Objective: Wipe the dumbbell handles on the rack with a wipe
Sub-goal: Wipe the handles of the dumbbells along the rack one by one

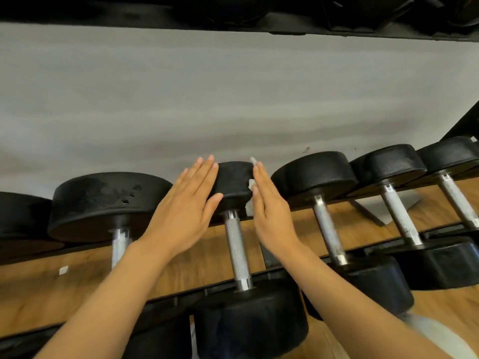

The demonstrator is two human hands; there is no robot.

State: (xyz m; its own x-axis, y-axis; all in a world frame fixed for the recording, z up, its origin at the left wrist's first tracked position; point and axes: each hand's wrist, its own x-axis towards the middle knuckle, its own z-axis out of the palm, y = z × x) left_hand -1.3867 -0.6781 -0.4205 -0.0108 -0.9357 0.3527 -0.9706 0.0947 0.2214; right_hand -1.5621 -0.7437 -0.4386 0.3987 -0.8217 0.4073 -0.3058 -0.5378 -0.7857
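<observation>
Black rubber dumbbells in a row on the rack point(285, 274), heads on its two rails, wood floor point(202, 257) visible between; centre dumbbell point(237, 244) has knurled steel handle exposed, far head framed by both hands; left hand point(185, 212) flat, fingers straight, palm against left side of that head; right hand point(269, 211) also straight-fingered, pressing white wipe point(251, 203) against the head's right side, wipe mostly hidden behind palm; grey wall point(233, 99) behind.
</observation>
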